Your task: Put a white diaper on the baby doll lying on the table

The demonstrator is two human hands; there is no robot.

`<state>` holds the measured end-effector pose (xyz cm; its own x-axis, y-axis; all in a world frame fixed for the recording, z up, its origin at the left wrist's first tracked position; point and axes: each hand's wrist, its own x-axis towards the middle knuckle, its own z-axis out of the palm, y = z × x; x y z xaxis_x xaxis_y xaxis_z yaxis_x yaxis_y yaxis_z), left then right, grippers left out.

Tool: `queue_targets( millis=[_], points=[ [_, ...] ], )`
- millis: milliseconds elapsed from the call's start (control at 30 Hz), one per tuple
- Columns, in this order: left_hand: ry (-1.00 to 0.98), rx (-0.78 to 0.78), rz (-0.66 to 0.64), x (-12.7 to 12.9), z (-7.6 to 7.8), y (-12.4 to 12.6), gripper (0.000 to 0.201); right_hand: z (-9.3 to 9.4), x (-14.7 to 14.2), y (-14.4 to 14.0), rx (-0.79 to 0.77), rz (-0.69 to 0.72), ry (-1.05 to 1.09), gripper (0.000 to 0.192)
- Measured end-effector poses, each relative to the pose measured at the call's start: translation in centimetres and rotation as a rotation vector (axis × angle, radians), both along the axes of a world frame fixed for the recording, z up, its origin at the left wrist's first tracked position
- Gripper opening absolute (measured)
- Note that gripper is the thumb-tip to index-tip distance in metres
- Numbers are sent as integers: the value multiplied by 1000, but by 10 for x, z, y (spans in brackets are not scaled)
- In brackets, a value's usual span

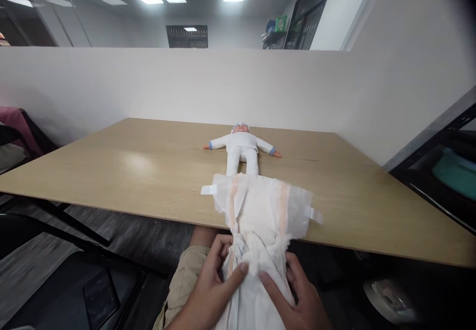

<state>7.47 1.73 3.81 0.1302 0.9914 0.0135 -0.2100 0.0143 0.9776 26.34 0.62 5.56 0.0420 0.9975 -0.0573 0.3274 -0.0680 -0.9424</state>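
Observation:
An unfolded white diaper (pixel 256 206) stretches from the table's front edge down over my lap, its inner side facing up. Two side tabs stick out at its far end, which lies on the tabletop. My left hand (pixel 219 280) grips the diaper's left side, thumb on top and fingers underneath. On the opposite side, my right hand (pixel 293 290) pinches it in the same way. Beyond the diaper a baby doll (pixel 241 144) in a white suit with blue cuffs lies on its back, arms spread. The diaper's far edge hides the doll's feet.
The wooden table (pixel 156 171) reaches back to a white wall with a mirror or window above. A black chair (pixel 70 285) with a dark phone or tablet (pixel 100 297) on it stands at lower left. At right is a black rack (pixel 446 171); a round whitish object (pixel 388 300) sits below the table.

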Motion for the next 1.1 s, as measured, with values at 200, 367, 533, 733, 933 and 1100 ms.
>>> queue_targets(
  millis=[200, 367, 533, 733, 933, 1100],
  points=[
    [-169, -192, 52, -1, -54, 23, 57, -30, 12, 21, -14, 67, -346, 54],
    [-244, -256, 52, 6, -77, 15, 65, -50, 26, 19, 327, -101, -584, 50],
    [-252, -258, 48, 12, -75, 11, 65, -37, 9, 44, 550, 48, -649, 46],
    [-42, -165, -65, 0, -59, 11, 58, -44, -27, 114, 493, 299, -810, 60],
    [494, 87, -255, -58, -20, 40, 33, -54, -32, 140, 416, 366, -902, 65],
    [780, 405, -237, -94, 5, 104, 24, -51, -31, 149, 418, 393, -857, 68]
  ],
)
